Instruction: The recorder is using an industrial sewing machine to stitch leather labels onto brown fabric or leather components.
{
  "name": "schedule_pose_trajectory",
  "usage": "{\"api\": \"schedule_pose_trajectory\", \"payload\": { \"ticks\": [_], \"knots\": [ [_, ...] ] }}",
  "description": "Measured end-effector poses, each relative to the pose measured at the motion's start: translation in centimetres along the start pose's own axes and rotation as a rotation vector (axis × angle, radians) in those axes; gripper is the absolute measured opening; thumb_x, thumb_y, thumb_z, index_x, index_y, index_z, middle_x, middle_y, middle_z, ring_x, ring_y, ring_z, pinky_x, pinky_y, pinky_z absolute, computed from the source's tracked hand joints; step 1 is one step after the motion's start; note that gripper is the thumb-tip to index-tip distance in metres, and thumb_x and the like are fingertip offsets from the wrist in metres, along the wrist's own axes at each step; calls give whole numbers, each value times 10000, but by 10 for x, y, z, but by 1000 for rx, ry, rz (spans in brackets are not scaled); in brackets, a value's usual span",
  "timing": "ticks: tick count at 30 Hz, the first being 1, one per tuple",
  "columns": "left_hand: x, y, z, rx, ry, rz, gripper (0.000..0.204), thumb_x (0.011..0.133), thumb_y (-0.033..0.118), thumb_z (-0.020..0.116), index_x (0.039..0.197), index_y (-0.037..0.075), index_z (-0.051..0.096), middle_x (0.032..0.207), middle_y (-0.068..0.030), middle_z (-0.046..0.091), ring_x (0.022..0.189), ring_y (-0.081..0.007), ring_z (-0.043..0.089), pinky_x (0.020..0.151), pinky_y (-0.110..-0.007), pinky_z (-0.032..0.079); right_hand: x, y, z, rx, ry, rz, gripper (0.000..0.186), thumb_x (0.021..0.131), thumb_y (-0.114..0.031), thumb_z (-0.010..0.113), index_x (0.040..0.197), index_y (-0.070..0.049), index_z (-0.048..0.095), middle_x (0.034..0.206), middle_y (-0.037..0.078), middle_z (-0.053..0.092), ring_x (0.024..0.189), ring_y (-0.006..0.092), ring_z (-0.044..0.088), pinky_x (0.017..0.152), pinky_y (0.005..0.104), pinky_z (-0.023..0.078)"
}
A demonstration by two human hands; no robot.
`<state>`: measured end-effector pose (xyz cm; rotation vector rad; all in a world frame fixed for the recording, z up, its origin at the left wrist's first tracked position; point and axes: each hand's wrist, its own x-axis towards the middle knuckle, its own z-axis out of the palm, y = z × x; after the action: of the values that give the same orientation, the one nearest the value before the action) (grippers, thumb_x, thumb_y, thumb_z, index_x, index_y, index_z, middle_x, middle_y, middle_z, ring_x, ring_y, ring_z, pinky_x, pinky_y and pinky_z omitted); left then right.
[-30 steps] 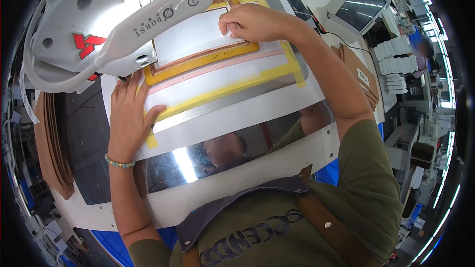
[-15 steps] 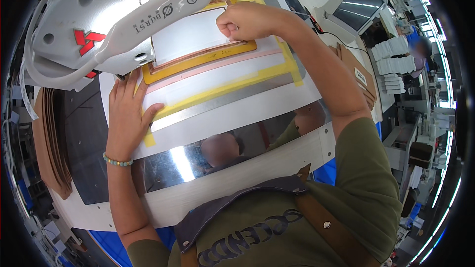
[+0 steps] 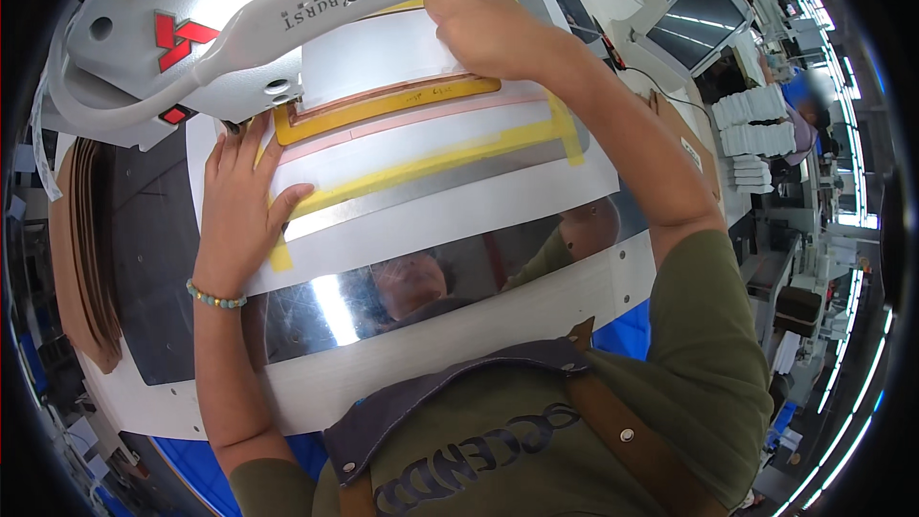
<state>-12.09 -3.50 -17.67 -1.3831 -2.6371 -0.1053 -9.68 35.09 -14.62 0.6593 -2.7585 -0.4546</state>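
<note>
The right hand (image 3: 493,33) has edged farther up, fingers curled (gripping? can't tell), so work seems shifted along the yellow frame (image 3: 402,103) beside them; left hand (image 3: 235,196) flat, thumb apart.

Beside the left hand (image 3: 237,201), the frame (image 3: 392,107) is golden yellow with a copper-brown inner border, around a white panel (image 3: 369,62) that reaches the right hand (image 3: 493,31). Rightward from the left hand run a pale pink strip (image 3: 402,124), yellow tape (image 3: 412,172) and a silver-grey band (image 3: 517,161). Above that hand, the white machine (image 3: 124,62) bears a red emblem (image 3: 178,40); left of it, boards (image 3: 81,249) are brown. Its wrist's bracelet (image 3: 216,300) mixes turquoise and gold beads.
</note>
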Motion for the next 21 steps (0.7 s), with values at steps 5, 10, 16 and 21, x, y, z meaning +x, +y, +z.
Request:
{"api": "schedule_pose_trajectory", "payload": {
  "ticks": [5,10,16,21],
  "knots": [
    [-4,-1,1,-11,-18,-25,685,1059,528,559,1516,18,556,1680,-211,433,1564,-428,360,1301,-549,247,22,-5,-45,473,1,200,211,950,-36,581,991,4,784,1126,107,744,1140,261,677,1055,448,521],
    [2,-1,-2,-82,12,-9,677,1042,515,603,1506,24,560,1677,-212,432,1567,-442,343,1288,-559,251,55,-52,-29,1481,-232,249,234,1054,-74,486,1183,8,663,1126,136,757,1048,216,729,969,354,569],
    [-8,-3,5,-129,96,-21,726,1021,534,648,1540,36,551,1637,-211,479,1567,-426,355,1280,-582,268,90,-103,-17,1486,-243,316,293,1061,-143,555,1232,53,688,1122,147,768,1043,215,726,966,358,567],
    [-34,-31,-22,-260,99,-63,686,997,407,716,1517,-4,540,1585,-202,550,1482,-417,476,1216,-496,381,38,-91,-49,1076,-53,299,352,1020,-150,609,1329,11,654,1313,188,689,1211,314,675,1037,407,534]
  ]
}}
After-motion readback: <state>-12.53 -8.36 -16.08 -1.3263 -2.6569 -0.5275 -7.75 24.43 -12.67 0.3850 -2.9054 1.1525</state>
